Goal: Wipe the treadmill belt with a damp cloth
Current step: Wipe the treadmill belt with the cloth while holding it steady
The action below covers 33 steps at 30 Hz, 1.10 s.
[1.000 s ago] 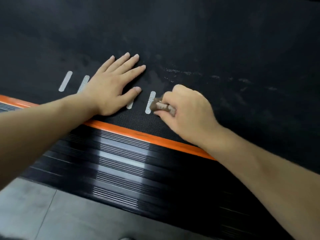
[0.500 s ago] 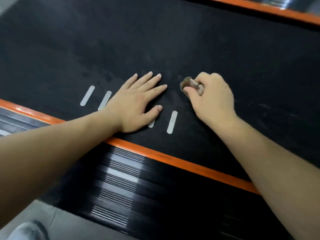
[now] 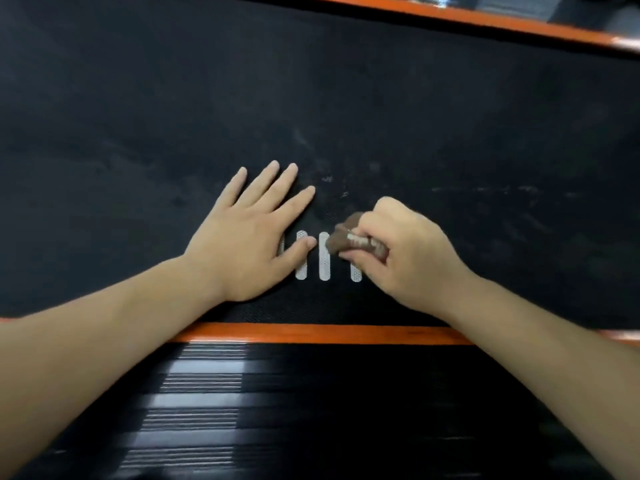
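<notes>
The black treadmill belt (image 3: 346,91) fills the upper half of the view, with faint pale smears right of centre. My left hand (image 3: 246,237) lies flat on the belt, fingers spread, holding nothing. My right hand (image 3: 401,251) is closed around a small bunched brown cloth (image 3: 343,233), which pokes out to the left of my fist and presses on the belt. Between the two hands are short white stripe marks (image 3: 323,258) printed on the belt; the cloth overlaps the top of one.
An orange strip (image 3: 311,333) borders the belt's near edge, with a ribbed black side rail (image 3: 242,403) below it. A second orange strip (image 3: 485,15) runs along the far edge at the top right.
My right hand with the cloth has moved back toward me, from beyond the white stripes down onto them. My left hand stays flat on the belt. The camera view has swung and straightened.
</notes>
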{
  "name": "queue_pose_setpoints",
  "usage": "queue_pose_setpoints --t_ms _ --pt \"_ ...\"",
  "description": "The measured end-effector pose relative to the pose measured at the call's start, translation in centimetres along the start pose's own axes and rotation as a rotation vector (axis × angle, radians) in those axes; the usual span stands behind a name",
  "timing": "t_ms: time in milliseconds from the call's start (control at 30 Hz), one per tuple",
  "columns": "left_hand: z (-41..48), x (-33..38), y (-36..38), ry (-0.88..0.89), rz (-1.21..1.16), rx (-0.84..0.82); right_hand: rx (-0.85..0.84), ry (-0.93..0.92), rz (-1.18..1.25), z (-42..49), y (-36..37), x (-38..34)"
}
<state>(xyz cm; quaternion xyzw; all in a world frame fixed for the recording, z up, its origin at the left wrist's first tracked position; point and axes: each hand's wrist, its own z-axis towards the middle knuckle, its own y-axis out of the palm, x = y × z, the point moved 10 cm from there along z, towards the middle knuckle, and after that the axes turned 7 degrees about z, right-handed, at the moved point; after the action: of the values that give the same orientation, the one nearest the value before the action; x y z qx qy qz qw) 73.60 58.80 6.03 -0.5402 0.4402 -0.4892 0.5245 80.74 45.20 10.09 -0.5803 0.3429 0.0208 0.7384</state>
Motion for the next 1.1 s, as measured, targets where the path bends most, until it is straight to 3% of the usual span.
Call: queue_pose_setpoints --t_ms 133,200,300,467,600,667,833,1000,1100 --pt "0.1 0.0 -0.3 0.002 -0.053 0.042 0.239 0.440 -0.227 3.0 -2.9 4.7" --pt "0.1 -0.1 -0.3 0.007 -0.074 0.057 0.244 0.391 -0.220 2.5 -1.3 1.9" --pt "0.0 -0.4 -0.3 0.016 -0.098 0.071 0.073 0.264 -0.151 0.1 1.0 -0.9" --pt "-0.2 -0.3 -0.5 0.038 -0.104 0.070 0.348 0.776 -0.303 -3.9 -6.1 7.1" --pt "-0.1 -0.1 -0.4 0.030 -0.099 0.061 0.178 0.593 -0.220 -4.7 -1.6 1.5" --pt "-0.1 -0.1 -0.4 0.028 -0.088 0.068 0.135 0.625 -0.242 -6.0 -2.6 3.1" --pt "-0.1 -0.1 -0.6 0.013 -0.080 0.062 0.348 0.997 -0.350 -10.2 -7.7 8.4" --pt "-0.3 -0.5 -0.8 0.025 -0.147 0.042 0.235 0.669 -0.166 -5.8 -1.8 3.0" --pt "-1.1 -2.2 -0.7 0.063 -0.118 -0.018 0.315 0.784 -0.197 -5.4 -4.0 5.3"
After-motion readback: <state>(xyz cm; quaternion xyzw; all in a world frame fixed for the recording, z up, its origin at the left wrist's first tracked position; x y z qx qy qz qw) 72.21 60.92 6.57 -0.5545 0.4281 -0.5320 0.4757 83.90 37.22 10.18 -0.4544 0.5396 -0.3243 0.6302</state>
